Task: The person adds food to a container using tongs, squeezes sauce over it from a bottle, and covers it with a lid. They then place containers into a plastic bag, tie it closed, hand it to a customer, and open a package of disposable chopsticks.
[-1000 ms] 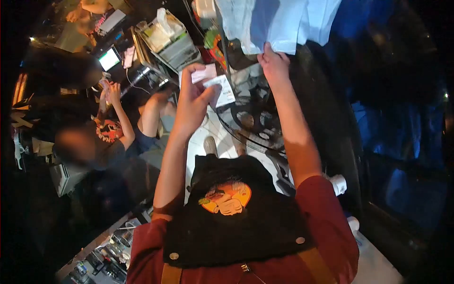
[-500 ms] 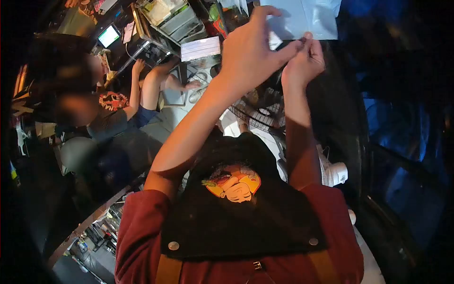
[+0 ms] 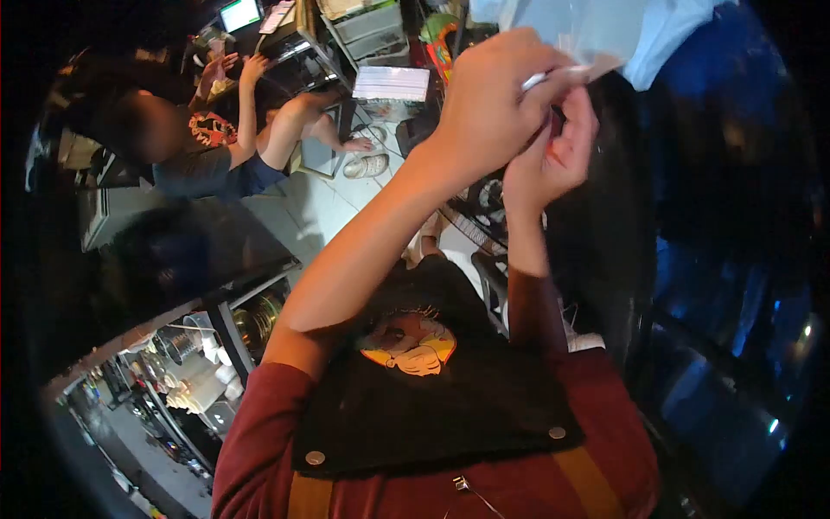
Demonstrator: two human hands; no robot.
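Observation:
My left hand (image 3: 493,95) is closed, its thumb and fingers pinched at the lower edge of a translucent plastic bag (image 3: 592,30) at the top of the view. A small white piece (image 3: 533,81) shows at its fingers. Just below and right, my right hand (image 3: 558,156) has its fingers curled in, touching or nearly touching the left. What it holds is hidden behind the left hand. A small red-orange spot shows at its palm. Pale blue sheeting (image 3: 666,39) hangs beside the bag.
A seated person (image 3: 207,156) is at the left, with a lit screen (image 3: 239,15) beyond. Stacked grey bins (image 3: 372,35) and a white box (image 3: 391,84) stand at the back. Shelves of goods (image 3: 186,363) are lower left; dark glass-like panels (image 3: 735,346) line the right.
My left hand has gone from open fingers to a pinch and moved right over my right hand. The plastic has shifted and tilted. The seated person's hands have come up together.

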